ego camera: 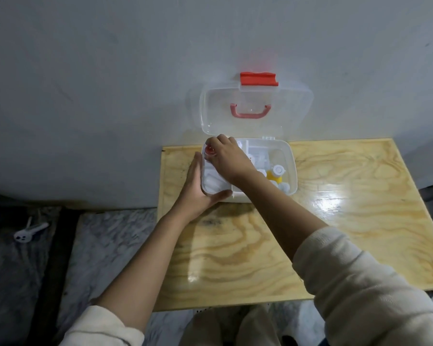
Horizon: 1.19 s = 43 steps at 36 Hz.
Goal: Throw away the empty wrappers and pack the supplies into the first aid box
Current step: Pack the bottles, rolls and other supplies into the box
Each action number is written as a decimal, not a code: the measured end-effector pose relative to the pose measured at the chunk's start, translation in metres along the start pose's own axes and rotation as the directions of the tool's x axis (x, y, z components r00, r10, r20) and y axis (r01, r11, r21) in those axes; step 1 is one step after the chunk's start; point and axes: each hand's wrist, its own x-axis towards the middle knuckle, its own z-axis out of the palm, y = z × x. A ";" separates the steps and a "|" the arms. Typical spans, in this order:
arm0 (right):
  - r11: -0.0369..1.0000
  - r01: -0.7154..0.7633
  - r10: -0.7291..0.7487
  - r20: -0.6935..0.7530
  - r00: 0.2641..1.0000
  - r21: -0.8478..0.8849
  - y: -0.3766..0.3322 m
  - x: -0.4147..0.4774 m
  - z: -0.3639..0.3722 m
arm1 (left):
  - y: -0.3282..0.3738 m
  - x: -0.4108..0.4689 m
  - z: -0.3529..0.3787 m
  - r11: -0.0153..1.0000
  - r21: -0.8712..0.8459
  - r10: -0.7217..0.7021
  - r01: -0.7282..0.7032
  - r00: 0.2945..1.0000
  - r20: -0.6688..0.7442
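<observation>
**Caller:** Sleeves first, cream ones, down at the near edge, both forearms reaching out over the plywood surface (235,258). Off to the far left a small white plug-like thing (25,234) lies on the marbled floor, well apart from the action.

**Analyst:** Not part of this, I'd say. Where's the left hand (198,188)?

**Caller:** Cupped on the near-left corner of the first aid box (291,168), fingers (196,168) spread flat along the left wall, thumb under the front edge. It's bracing, holding nothing else.

**Analyst:** And the right hand (229,158)?

**Caller:** Crossed over to the box's far-left corner, fingers (216,142) bunched on a small red-capped bottle (209,150). Cap faces up at us, so I judge it upright, long axis vertical; its body is hidden.

**Analyst:** So the packing step, seating that bottle in the left compartment.

**Caller:** That's my read. Further right, a yellow bottle (271,175) and white-capped bottles (278,169) sit in the right-hand part. No wrappers visible on the surface.

**Analyst:** The box itself?

**Caller:** Long axis running left to right, at the far edge against the wall. Clear lid (293,108) thrown back, red latch (258,79) uppermost, red handle (250,112) below it.

**Analyst:** Next move, then: let the bottle go standing, lift the right hand clear, and swing the lid toward us to latch.
</observation>
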 end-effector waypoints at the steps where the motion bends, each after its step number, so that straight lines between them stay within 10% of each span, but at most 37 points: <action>1: 1.000 -0.006 0.006 0.003 1.000 0.004 0.000 -0.001 0.000 | 0.001 0.002 -0.001 1.000 0.014 0.005 -0.005 1.000 0.005; 43: 0.993 -0.054 0.070 -0.158 0.985 0.102 0.005 -0.033 -0.026 | 0.014 0.010 -0.007 0.998 0.065 0.010 -0.014 0.998 0.059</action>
